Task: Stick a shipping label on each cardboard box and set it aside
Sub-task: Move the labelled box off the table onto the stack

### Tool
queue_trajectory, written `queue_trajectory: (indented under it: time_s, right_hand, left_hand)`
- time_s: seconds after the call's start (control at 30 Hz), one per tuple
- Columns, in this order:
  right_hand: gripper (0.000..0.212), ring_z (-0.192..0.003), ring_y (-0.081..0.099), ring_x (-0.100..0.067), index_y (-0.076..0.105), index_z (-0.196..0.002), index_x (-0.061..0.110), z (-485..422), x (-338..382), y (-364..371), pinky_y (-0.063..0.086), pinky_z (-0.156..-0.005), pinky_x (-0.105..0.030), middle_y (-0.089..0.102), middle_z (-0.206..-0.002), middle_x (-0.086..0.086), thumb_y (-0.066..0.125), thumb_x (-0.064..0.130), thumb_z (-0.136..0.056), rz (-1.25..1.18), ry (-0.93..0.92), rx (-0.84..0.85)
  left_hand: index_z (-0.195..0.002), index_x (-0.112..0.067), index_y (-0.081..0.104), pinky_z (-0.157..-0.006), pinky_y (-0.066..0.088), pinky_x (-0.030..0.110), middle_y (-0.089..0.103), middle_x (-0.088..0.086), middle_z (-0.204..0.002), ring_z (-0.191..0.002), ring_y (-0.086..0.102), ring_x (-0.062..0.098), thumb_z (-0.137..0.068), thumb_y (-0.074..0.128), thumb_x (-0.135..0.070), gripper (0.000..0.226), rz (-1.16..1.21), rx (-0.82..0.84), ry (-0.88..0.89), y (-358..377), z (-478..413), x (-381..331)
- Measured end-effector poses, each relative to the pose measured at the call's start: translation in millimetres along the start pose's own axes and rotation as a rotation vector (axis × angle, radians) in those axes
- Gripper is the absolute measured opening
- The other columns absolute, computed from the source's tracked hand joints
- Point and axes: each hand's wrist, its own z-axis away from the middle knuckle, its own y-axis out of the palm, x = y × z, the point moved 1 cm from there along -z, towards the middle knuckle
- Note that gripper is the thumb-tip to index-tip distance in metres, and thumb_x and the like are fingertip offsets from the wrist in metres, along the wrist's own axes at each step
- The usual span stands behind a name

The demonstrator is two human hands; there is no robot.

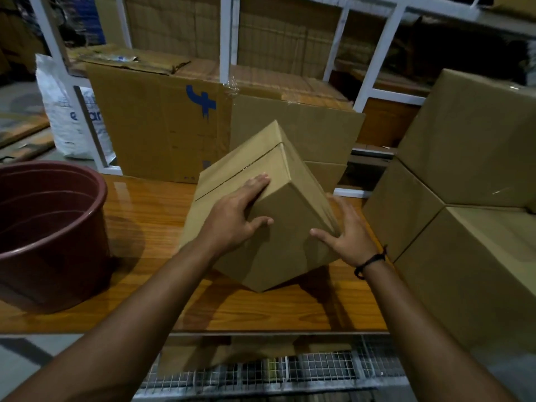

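A plain brown cardboard box point(278, 221) sits tilted on one lower edge over the wooden table point(150, 216), its flap seam facing up and left. My left hand point(235, 216) lies over the box's near upper corner, fingers straight on the top face and thumb on the front face. My right hand point(348, 230) presses flat against the box's right side, fingers straight, thumb on the front face. No shipping label is visible on the box or on the table.
A maroon plastic bucket point(49, 227) stands at the table's left. Stacked cardboard boxes point(464, 198) fill the right side. A large flattened carton point(162, 129) and a white sack point(69, 111) lean against white shelving behind. Wire mesh point(290, 369) lies below the table's front edge.
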Motion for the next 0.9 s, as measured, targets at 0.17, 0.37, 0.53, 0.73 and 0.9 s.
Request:
queue_trajectory:
  time_s: [0.17,0.37,0.53,0.73,0.9]
  right_hand:
    - [0.110,-0.136,0.036,-0.026,-0.001,-0.146,0.052,-25.3,68.2,-22.2,0.042,-0.101,-0.051,0.024,-0.157,-0.002,0.077,0.055,-0.068,0.172,-0.230,0.105]
    - [0.100,-0.126,0.048,-0.031,0.014,-0.148,0.043,-25.3,75.9,-17.5,0.046,-0.096,-0.049,0.042,-0.147,-0.006,0.078,0.048,-0.071,0.289,-0.204,0.079]
    - [0.097,-0.122,0.053,-0.030,0.019,-0.147,0.038,-21.2,53.2,-18.7,0.049,-0.097,-0.049,0.049,-0.141,-0.011,0.080,0.043,-0.071,0.151,-0.213,0.058]
    - [0.092,-0.124,0.049,-0.023,0.028,-0.143,0.030,11.7,8.2,-11.6,0.051,-0.093,-0.052,0.044,-0.133,0.015,0.083,0.023,-0.070,-0.168,-0.061,-0.062]
    - [0.091,-0.121,0.053,-0.022,0.026,-0.136,0.039,44.3,-22.7,16.9,0.052,-0.092,-0.053,0.047,-0.119,0.023,0.083,0.019,-0.068,-0.372,0.136,-0.084]
  left_hand:
    - [-0.144,-0.030,0.043,-0.116,0.032,0.038,0.037,-0.017,-0.148,-0.137,0.031,0.000,-0.081,0.077,-0.028,0.072,0.118,0.031,0.029,-5.7,2.6,10.8]
    - [-0.139,-0.032,0.051,-0.108,0.029,0.055,0.034,-0.006,-0.155,-0.144,0.027,0.023,-0.072,0.055,-0.080,0.082,-0.229,-0.151,-0.209,-13.7,49.3,73.3]
    - [-0.141,-0.024,0.049,-0.094,0.054,0.049,0.036,0.006,-0.154,-0.132,0.044,0.025,-0.064,0.068,-0.061,0.088,0.215,-0.193,-0.436,3.8,64.8,77.9]
    - [-0.134,-0.022,0.057,-0.099,0.050,0.038,0.039,0.010,-0.151,-0.130,0.048,0.023,-0.067,0.083,-0.042,0.074,0.050,-0.279,-0.272,-2.3,45.2,55.9]
    - [-0.132,-0.030,0.059,-0.098,0.050,0.039,0.040,0.003,-0.151,-0.125,0.054,0.022,-0.061,0.080,-0.062,0.081,-0.107,-0.191,-0.197,6.4,42.1,50.8]
